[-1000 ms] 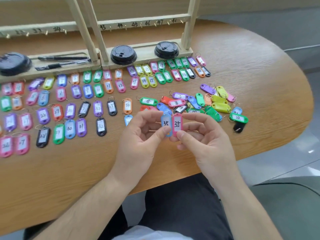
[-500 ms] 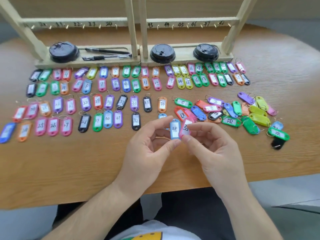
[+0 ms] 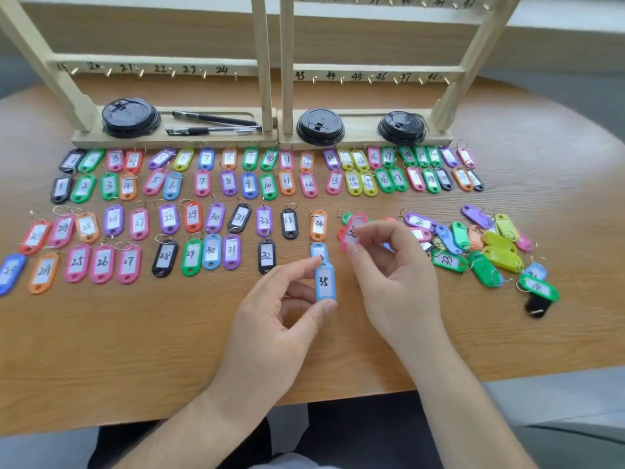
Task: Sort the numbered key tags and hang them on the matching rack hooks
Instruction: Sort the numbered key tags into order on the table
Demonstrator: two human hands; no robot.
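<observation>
Left hand (image 3: pixel 280 316): pinches blue tag 35 (image 3: pixel 325 282), label facing me for reading.
Right hand (image 3: pixel 395 275): pinches pink tag (image 3: pixel 353 231); number blurred, I judge its pair.

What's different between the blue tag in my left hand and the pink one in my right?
The light blue plastic key tag reads 35 clearly; on the pink plastic key tag the number is blurred. The blue one stands upright in the left hand; the pink one tilts in the right hand, held farther away. Both are oblong with white labels.
</observation>
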